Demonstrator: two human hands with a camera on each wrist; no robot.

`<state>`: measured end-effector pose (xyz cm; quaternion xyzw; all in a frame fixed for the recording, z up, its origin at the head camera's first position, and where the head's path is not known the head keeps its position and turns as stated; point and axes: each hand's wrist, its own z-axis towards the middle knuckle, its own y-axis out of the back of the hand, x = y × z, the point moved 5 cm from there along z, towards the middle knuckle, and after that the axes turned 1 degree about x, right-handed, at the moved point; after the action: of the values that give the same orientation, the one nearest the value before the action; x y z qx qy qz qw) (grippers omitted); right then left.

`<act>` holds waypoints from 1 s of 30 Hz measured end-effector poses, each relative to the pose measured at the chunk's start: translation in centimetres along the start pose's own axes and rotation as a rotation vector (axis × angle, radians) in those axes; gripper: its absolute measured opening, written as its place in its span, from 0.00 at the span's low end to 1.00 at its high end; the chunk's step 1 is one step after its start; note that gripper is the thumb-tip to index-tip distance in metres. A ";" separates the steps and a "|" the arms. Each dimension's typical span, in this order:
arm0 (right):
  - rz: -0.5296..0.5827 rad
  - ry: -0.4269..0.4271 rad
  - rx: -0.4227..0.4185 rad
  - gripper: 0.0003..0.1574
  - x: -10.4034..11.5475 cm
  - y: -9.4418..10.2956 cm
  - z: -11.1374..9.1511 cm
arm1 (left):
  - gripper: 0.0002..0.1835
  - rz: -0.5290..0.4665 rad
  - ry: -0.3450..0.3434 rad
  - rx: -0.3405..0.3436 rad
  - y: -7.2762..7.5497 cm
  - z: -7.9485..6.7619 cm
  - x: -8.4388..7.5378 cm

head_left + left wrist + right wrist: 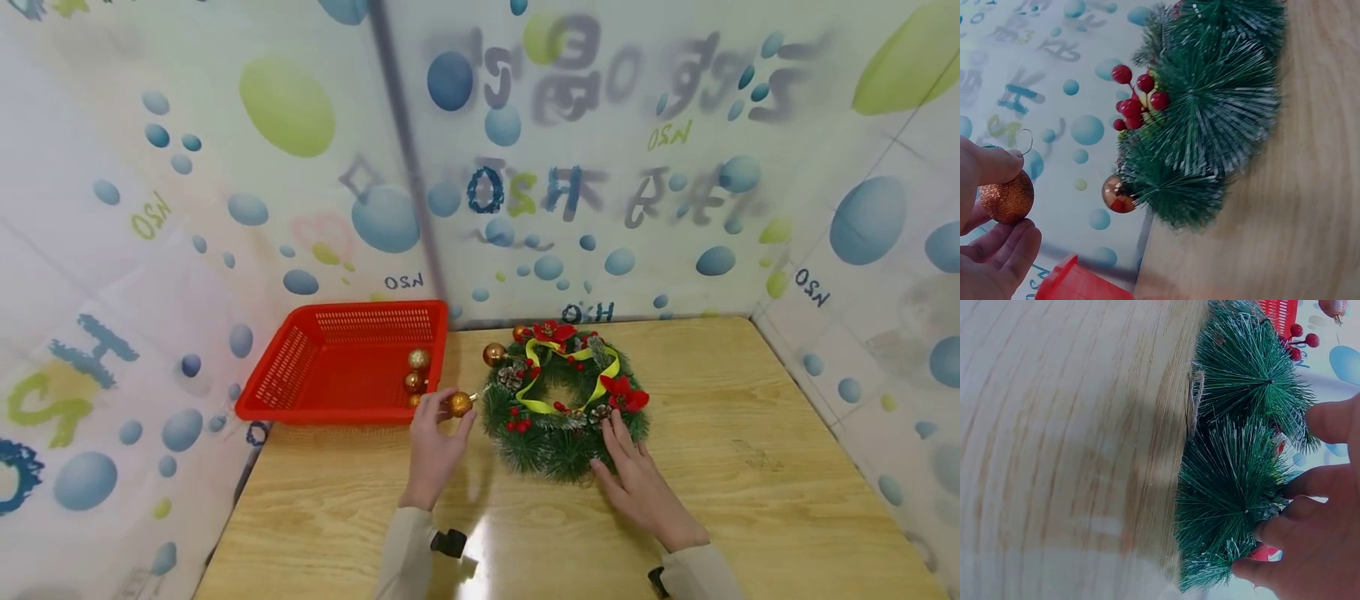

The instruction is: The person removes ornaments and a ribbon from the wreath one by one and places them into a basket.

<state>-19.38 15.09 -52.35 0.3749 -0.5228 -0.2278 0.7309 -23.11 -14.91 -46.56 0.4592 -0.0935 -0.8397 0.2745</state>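
Note:
My left hand (437, 454) pinches a glittery orange-gold Christmas bauble (460, 405) between thumb and fingers, just left of the wreath. A thin wire loop (1024, 141) sticks out from the bauble's top in the left wrist view. The green Christmas wreath (528, 450) lies on the table, trimmed with red flowers (624, 394), red berries (1130, 107), pine cones and a yellow ribbon (609, 367). A shiny copper bauble (494, 354) hangs at its upper left edge. On the wreath's lower right side rests my right hand (645, 487), fingers fairly straight and spread over the needles.
A red plastic basket (262, 404) stands to the left, with several gold and copper baubles (418, 359) in its right side. The wooden table (750, 467) extends right of the wreath. Printed curtains (637, 250) enclose the back and both sides.

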 end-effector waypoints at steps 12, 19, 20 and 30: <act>-0.003 -0.010 0.007 0.43 0.1 0.0 0.1 | 0.23 0.042 -0.055 -0.008 2.7 2.4 1.0; -0.001 -0.021 0.004 0.42 0.2 0.0 -0.2 | 0.23 0.096 -0.088 -0.002 3.8 3.9 1.6; 0.000 -0.023 0.002 0.42 0.2 0.0 -0.3 | 0.23 0.099 -0.082 0.004 3.9 4.1 1.8; -0.015 -0.003 -0.025 0.42 0.4 -0.2 0.0 | 0.23 0.098 0.058 0.066 6.2 6.5 4.1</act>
<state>-19.26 14.67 -52.30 0.3695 -0.5182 -0.2402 0.7330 -27.84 -22.94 -43.29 0.4869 -0.1354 -0.8081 0.3025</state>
